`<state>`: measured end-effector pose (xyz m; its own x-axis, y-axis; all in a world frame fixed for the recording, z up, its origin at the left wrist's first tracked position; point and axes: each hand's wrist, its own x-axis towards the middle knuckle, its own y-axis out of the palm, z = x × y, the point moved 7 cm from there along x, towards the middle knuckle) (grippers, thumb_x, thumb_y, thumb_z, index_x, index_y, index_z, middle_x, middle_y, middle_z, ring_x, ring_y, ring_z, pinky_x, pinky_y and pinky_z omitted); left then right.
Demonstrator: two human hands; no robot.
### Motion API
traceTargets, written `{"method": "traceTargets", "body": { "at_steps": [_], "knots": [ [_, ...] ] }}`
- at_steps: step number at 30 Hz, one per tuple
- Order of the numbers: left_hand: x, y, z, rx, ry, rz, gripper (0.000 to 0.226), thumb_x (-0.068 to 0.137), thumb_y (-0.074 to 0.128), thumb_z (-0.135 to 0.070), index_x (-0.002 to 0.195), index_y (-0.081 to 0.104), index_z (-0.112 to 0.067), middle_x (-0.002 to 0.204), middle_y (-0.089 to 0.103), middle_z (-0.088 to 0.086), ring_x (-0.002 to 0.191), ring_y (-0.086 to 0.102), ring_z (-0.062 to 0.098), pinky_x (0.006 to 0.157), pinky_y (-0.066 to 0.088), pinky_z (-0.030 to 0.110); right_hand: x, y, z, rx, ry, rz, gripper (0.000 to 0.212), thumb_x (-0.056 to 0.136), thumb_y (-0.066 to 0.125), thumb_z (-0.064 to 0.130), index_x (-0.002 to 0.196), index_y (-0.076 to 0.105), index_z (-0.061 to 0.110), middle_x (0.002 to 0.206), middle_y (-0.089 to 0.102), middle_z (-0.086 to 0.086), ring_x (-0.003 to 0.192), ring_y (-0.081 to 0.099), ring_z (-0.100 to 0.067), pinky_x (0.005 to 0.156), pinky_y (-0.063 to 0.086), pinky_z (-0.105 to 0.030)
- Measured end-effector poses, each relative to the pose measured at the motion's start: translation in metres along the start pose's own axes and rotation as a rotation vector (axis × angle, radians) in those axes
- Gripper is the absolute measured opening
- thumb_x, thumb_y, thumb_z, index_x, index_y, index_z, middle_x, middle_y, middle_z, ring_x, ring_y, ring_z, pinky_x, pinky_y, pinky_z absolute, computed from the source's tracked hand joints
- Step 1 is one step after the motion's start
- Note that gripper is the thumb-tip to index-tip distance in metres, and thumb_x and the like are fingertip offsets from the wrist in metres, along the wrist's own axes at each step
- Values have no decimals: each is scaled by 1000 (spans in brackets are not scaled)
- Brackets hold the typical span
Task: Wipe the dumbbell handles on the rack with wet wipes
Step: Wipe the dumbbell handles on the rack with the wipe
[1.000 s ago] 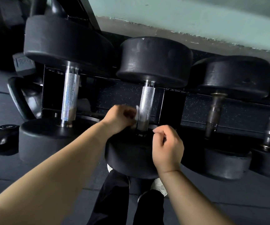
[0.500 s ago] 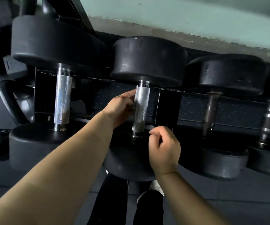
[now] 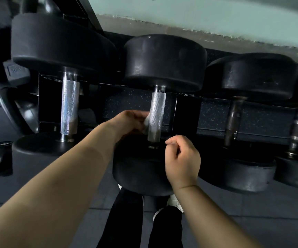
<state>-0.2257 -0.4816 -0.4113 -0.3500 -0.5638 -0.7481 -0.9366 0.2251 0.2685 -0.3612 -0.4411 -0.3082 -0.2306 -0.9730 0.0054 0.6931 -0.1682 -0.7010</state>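
Dumbbell handle (image 3: 156,116), knurled metal, ran lengthwise away from the person between two black weights, resting on the rack (image 3: 185,115). Left hand (image 3: 126,125) pinched a white wipe (image 3: 146,122) against its left side. Right hand (image 3: 182,161), loosely curled, hovered just right of the handle's near end.

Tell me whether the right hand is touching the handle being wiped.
Apart. The head view shows the right hand curled loosely below and to the right of the handle, with dark space between them; only the left hand presses the wipe against it.
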Motion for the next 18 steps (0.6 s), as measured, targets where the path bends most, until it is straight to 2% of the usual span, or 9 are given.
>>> {"method": "traceTargets", "body": {
  "at_steps": [2,3,4,7,9,12,14,16,18],
  "knots": [
    [-6,-4,3,258,-41,-75,44,78,44,21,96,66,-13,73,64,2,66,59,11,66,48,18,0,-1,1,-3,-4,-2,30,69,36,21,60,61,8,61,63,-2,71,50,-14,52,27,-14],
    [-8,-4,2,280,-34,-125,43,78,46,20,98,65,-13,69,63,0,62,57,10,63,47,16,0,-1,1,-3,-8,-2,29,69,36,21,59,60,8,60,63,-2,71,49,-14,52,27,-14],
    [-9,-3,-3,216,-16,-170,42,79,46,19,103,63,-10,63,64,-3,56,58,8,59,48,14,0,-1,1,0,-5,2,29,69,36,21,59,60,8,60,63,-2,71,49,-14,52,27,-14],
    [-14,-2,-24,-228,111,-317,37,83,44,17,108,60,-6,50,64,-9,46,59,0,52,50,12,-1,0,-1,13,22,8,30,69,35,22,56,58,8,58,61,-3,69,49,-14,51,27,-16],
    [-16,-12,-38,-284,196,-448,36,82,48,15,106,60,-9,48,63,-12,46,57,-4,55,49,9,-1,0,-1,13,19,5,31,69,35,21,56,58,7,57,61,-4,70,49,-15,50,29,-16],
    [-26,-12,-52,-35,316,-525,38,78,60,12,110,59,-8,51,60,-17,47,52,-11,57,42,2,-1,0,-2,15,29,-2,32,68,34,23,57,60,7,58,62,-4,71,49,-14,51,28,-14],
    [-33,5,-49,137,368,-425,28,75,64,10,101,67,0,57,62,-16,50,52,-11,58,42,3,-1,-1,-3,13,40,-10,32,68,34,23,58,60,7,59,63,-4,72,49,-15,51,27,-17],
    [-41,23,-41,438,397,-339,23,71,70,3,91,72,-7,72,63,-11,61,54,-9,64,41,4,-1,-1,-3,15,46,-1,32,69,35,24,58,60,8,59,63,-4,71,49,-14,51,27,-18],
    [-42,30,-40,703,433,-326,23,71,71,2,91,74,-8,84,57,-3,75,55,3,69,34,-3,0,-1,-3,12,31,0,30,69,35,22,58,60,8,59,62,-4,71,49,-14,51,27,-17]
  ]
}}
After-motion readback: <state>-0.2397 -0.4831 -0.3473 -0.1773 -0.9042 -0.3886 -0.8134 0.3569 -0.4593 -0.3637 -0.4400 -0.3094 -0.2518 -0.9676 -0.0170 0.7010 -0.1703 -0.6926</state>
